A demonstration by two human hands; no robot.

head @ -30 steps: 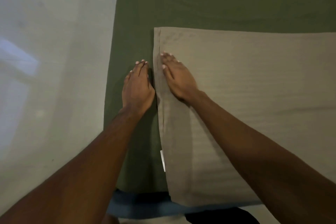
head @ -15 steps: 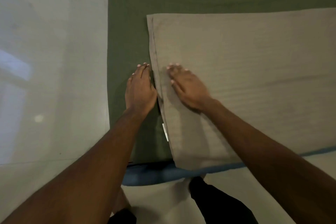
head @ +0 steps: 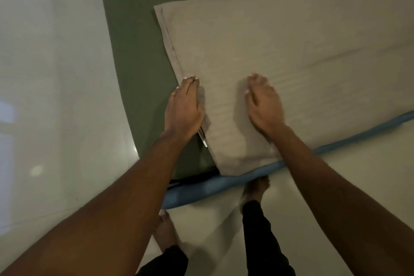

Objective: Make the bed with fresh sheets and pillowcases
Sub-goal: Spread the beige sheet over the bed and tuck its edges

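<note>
A beige pillow in its pillowcase [head: 280, 56] lies flat on the olive green sheet [head: 143, 56] that covers the bed. My left hand [head: 183, 110] lies flat with straight fingers along the pillowcase's open left hem, where a small white tag [head: 204, 141] sticks out. My right hand [head: 264, 103] rests palm down on the pillow's near part, its fingers relaxed. A blue mattress edge [head: 201, 188] shows under the sheet at the bed's near side.
A glossy pale tiled floor [head: 49, 96] runs along the left of the bed and in front of it. My bare feet and dark trouser legs [head: 257, 226] stand at the bed's near edge.
The view has pulled back and tilted, so the pillow now lies at an angle. Both hands slid toward the pillow's near end, the right one further from the hem.
</note>
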